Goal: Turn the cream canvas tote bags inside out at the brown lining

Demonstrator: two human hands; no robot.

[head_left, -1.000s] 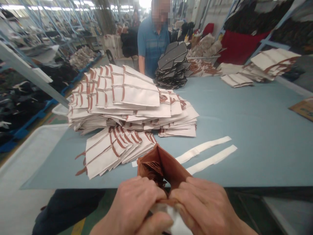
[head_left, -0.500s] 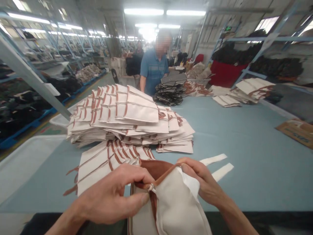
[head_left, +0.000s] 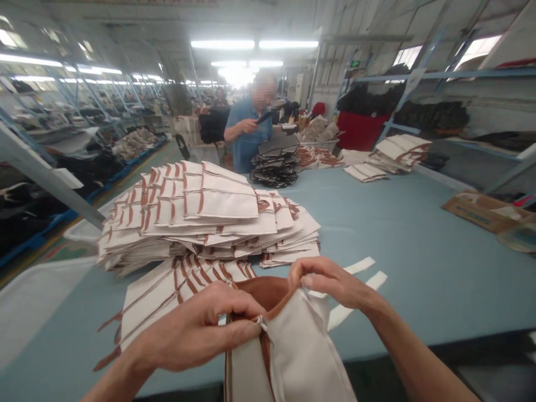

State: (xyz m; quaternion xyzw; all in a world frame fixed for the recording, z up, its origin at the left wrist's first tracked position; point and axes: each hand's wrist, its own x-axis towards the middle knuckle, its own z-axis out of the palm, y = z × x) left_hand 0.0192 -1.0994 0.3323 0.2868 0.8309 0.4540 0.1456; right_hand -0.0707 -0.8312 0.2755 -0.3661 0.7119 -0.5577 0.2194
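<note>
A cream fabric bag (head_left: pixel 304 349) with a brown inner band and brown edging stands at the table's near edge, its top opening facing up. My left hand (head_left: pixel 196 326) pinches the rim at a seam, thumb on the outside and fingers over the top. On the far right of the opening, my right hand (head_left: pixel 335 282) grips the brown-edged rim between thumb and curled fingers. Two white strips (head_left: pixel 358 300) lie on the table beside my right hand. Behind my left hand are flat cream pieces with brown straps (head_left: pixel 151 293).
A large pile of cream panels (head_left: pixel 226 201) with brown trim covers the table's left half. Farther back are stacked black pieces (head_left: pixel 276 159), with a person in a blue shirt (head_left: pixel 247 142) behind them. A cardboard box (head_left: pixel 481 212) sits on the blue table (head_left: pixel 402 240) at right.
The view has swung right. My right hand has shifted its grip along the rim toward my left hand, and the white flap beside it shows less. The person behind has raised a dark object.
</note>
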